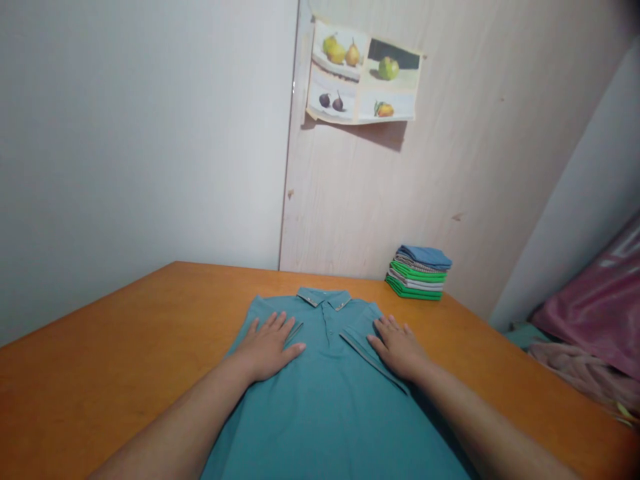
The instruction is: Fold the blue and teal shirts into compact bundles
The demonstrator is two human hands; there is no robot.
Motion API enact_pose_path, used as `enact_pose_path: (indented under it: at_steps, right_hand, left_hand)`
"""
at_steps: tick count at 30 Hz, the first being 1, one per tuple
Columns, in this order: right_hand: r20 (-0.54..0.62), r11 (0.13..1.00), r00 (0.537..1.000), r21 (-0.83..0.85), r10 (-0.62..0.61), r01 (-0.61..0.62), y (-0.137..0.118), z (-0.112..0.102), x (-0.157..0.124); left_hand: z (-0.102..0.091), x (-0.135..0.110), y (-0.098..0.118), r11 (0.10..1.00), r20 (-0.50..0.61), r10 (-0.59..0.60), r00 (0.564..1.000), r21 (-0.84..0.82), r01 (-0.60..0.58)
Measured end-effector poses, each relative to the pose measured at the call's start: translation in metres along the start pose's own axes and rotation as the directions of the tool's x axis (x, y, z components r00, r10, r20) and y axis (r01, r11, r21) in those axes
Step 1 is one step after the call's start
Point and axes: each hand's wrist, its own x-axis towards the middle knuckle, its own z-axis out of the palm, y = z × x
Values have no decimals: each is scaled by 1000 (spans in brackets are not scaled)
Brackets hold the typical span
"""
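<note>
A teal polo shirt [320, 407] lies front side up on the orange-brown table, its collar pointing away from me. Both sleeves are turned inward over the chest, with dark-edged cuffs showing. My left hand [267, 343] rests flat on the folded sleeve at the left shoulder, fingers spread. On the other side, my right hand [399, 343] presses flat on the right sleeve [363, 333], its fingers also apart. The shirt's lower end runs out of view at the bottom.
A stack of folded clothes [419, 273], blue, green and grey, sits at the table's far right corner. The table [125, 347] meets a wall at the back, where fruit pictures [364, 73] hang. Pink and beige fabric [595, 313] lies beyond the right edge.
</note>
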Motion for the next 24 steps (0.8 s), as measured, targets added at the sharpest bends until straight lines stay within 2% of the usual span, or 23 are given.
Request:
enact_pose_path:
  at_steps: [4, 7, 18, 21, 24]
  right_hand:
    - [85, 998, 995, 2, -56, 57, -4, 1, 2]
    - [138, 999, 990, 3, -43, 43, -2, 7, 11]
    - [108, 1000, 994, 12, -7, 6, 10, 15, 70]
    - [66, 993, 998, 118, -16, 8, 14, 18, 76]
    - [14, 974, 1000, 226, -20, 17, 20, 12, 75]
  left_hand:
    - [-1, -1, 0, 1000, 1, -4, 1000, 0, 4]
    - [-2, 5, -2, 1000, 12, -6, 1000, 8, 6]
    - [-6, 60, -19, 999, 16, 21, 1000, 45, -22]
    - [-7, 65, -19, 998, 16, 31, 999, 56, -32]
    - [-8, 64, -17, 999, -24, 39, 999, -8, -39]
